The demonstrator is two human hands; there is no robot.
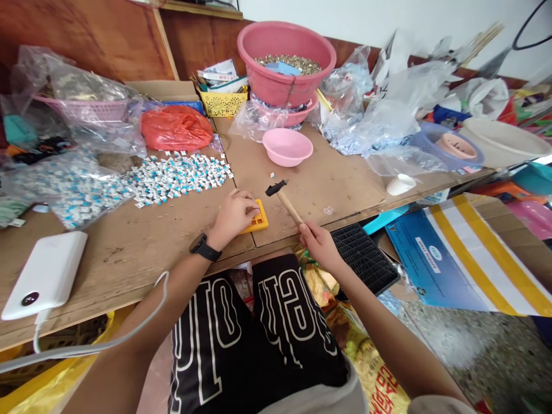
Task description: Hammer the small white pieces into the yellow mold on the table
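At frame centre, the left hand (233, 214) presses curled fingers on a yellow tray (257, 220) on the counter (142, 241); the right hand (317, 242) is wrapped tight around a small hammer (283, 199).
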